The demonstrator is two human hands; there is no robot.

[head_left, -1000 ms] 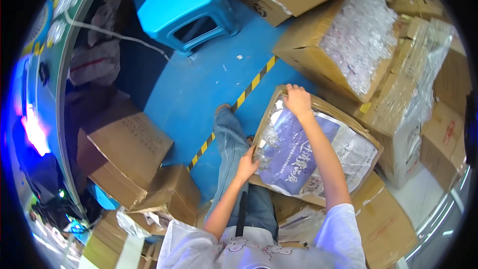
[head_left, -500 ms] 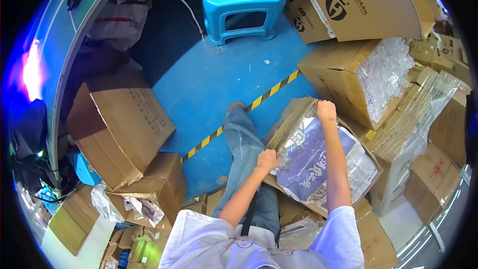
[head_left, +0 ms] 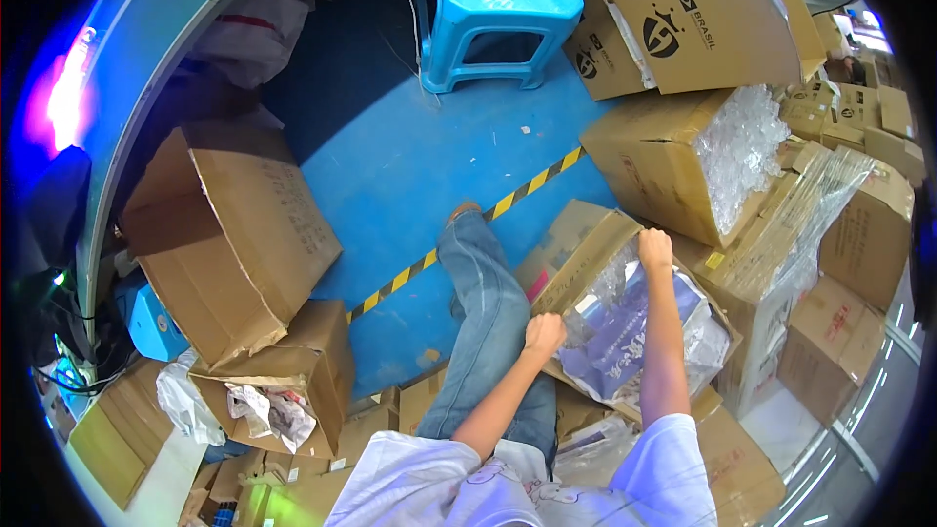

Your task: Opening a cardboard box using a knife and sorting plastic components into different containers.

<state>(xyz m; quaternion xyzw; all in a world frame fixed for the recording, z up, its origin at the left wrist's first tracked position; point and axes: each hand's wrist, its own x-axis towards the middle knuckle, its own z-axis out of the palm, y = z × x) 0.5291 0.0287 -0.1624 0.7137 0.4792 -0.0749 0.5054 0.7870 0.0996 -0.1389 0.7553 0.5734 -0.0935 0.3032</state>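
Note:
An open cardboard box (head_left: 584,259) stands in front of me, right of my leg, tilted toward me. My left hand (head_left: 545,334) is closed on its near left rim, and my right hand (head_left: 655,249) grips the rim at the far corner. Inside lie a purple printed bag (head_left: 613,327), crumpled clear plastic and whitish wrapping (head_left: 705,342). My right forearm hides part of the contents.
A blue plastic stool (head_left: 503,10) stands ahead on the blue floor, beyond a yellow-black tape line (head_left: 532,185). Cardboard boxes crowd the left (head_left: 264,224) and right; one on the right (head_left: 664,151) overflows with clear bubble packing (head_left: 739,156). A curved table edge (head_left: 146,107) runs along the left.
The box has tilted, showing more of its far outer side, with both hands still on its rim. My left hand has moved slightly right and down. The whole view has shifted a little.

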